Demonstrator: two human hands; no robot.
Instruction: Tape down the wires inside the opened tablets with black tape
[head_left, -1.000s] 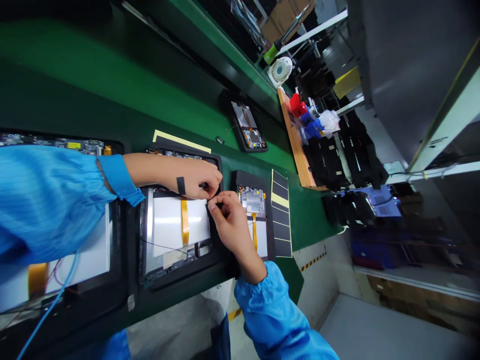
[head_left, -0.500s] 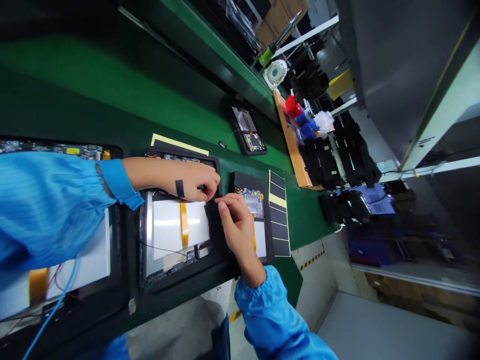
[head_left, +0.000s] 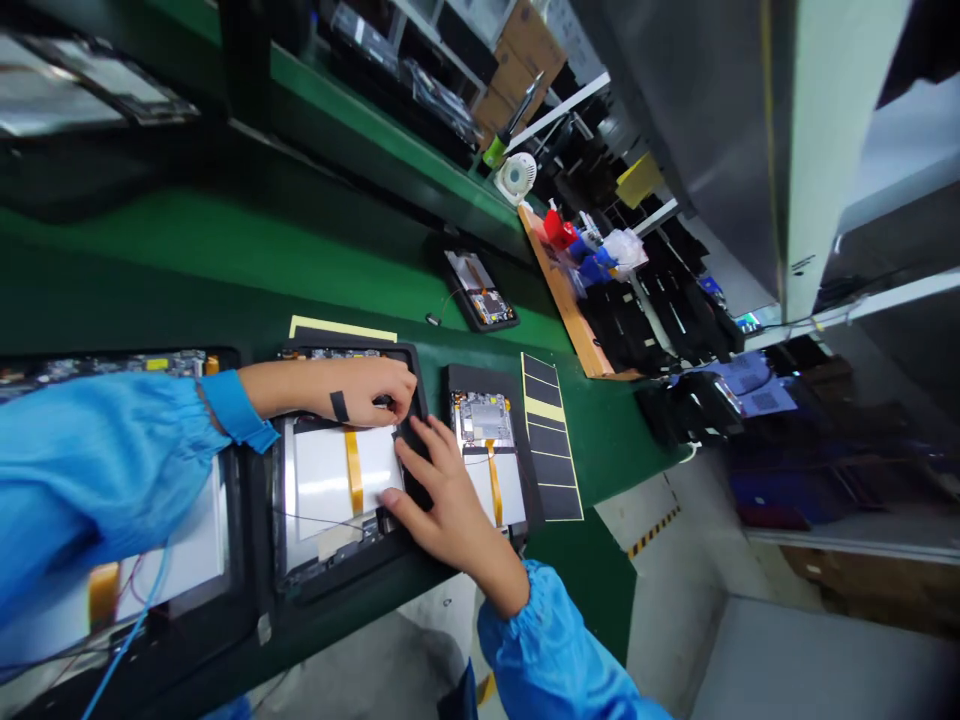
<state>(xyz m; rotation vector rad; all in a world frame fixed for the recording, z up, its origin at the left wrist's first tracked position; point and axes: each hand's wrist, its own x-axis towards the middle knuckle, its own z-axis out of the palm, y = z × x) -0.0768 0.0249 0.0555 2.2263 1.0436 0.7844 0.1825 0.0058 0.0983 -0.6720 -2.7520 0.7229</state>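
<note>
An opened tablet (head_left: pixel 307 470), with a white battery, an orange ribbon cable and a thin black wire, lies in a black tray (head_left: pixel 409 360). My left hand (head_left: pixel 379 392) rests over its upper right part, fingers curled together; whatever they pinch is hidden. A short strip of black tape (head_left: pixel 339 406) sticks to the back of that hand. My right hand (head_left: pixel 442 495) is spread over the tablet's right edge, its thumb and fingertips at the battery's side, holding nothing visible. Right of it lies a smaller opened device (head_left: pixel 484 420) with a circuit board and a battery.
A sheet of black adhesive strips (head_left: pixel 551 460) lies at the right, and another yellow-edged sheet (head_left: pixel 345 331) behind the tablet. Another opened device (head_left: pixel 480 290) is farther back. A larger opened tablet (head_left: pixel 191 540) sits under my left sleeve. A wooden board (head_left: pixel 559 290) borders the bench.
My right hand has gone from closed fingers near my left hand to spread fingers over the tablet's right edge. My left hand stays curled at the same spot. The view has shifted.
</note>
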